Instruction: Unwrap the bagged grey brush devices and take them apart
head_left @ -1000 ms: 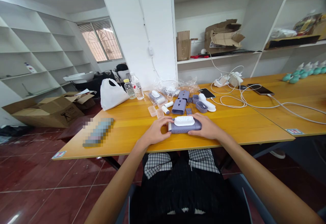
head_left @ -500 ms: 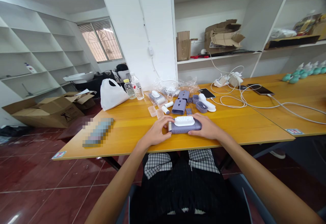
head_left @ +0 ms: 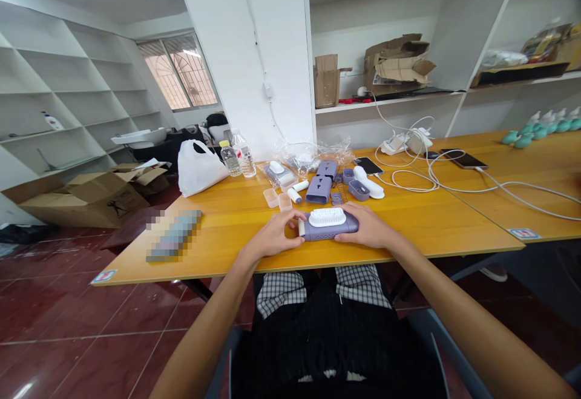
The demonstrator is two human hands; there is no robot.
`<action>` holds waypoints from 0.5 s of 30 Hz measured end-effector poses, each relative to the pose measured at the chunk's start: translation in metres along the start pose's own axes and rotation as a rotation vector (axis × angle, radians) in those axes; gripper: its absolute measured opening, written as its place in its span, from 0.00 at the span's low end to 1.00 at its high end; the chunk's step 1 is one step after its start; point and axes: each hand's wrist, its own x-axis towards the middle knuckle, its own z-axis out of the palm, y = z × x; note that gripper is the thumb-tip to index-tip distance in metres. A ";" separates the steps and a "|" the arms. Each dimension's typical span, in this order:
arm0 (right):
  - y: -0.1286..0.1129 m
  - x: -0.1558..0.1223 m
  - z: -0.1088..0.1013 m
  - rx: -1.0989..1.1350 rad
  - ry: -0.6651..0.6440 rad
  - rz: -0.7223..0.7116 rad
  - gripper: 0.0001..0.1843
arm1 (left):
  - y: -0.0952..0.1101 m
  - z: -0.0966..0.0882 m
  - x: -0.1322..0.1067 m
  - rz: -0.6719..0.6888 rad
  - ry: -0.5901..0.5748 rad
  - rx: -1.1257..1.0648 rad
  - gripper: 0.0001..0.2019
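A purple plastic case (head_left: 323, 233) lies across the table near its front edge. On its top sits a white bristle brush (head_left: 327, 217), bristles up, and a cream-coloured piece (head_left: 302, 227) stands at its left end. My right hand (head_left: 365, 224) wraps the right end, thumb on the front side and fingers behind. At the opposite end, my left hand (head_left: 278, 232) holds the cream-coloured piece between thumb and forefinger. Just behind lie two purple case parts (head_left: 319, 188), white tubes (head_left: 295, 195), clear pinkish cups (head_left: 271, 198) and a purple cup (head_left: 359, 190).
A white bottle-shaped piece (head_left: 370, 184) lies by a charging phone (head_left: 368, 166) and tangled white cables (head_left: 411, 181). Crumpled clear wrap (head_left: 302, 157), two bottles (head_left: 244, 155) and a white plastic bag (head_left: 200, 170) stand farther back. A blurred-out object (head_left: 175, 237) is at left.
My left forefinger has drawn back left from the top of the case to the cream-coloured end piece. The case's left end sits slightly lower in view. My right hand keeps its hold.
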 end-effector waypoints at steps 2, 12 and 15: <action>0.000 0.000 -0.001 -0.004 -0.016 0.007 0.40 | 0.000 -0.003 -0.001 -0.006 -0.010 -0.016 0.22; 0.006 -0.001 0.001 0.016 -0.014 0.016 0.44 | -0.007 -0.005 -0.001 -0.049 0.003 -0.137 0.24; 0.006 -0.001 0.002 0.015 -0.007 0.004 0.44 | -0.010 -0.006 -0.002 -0.046 -0.007 -0.149 0.26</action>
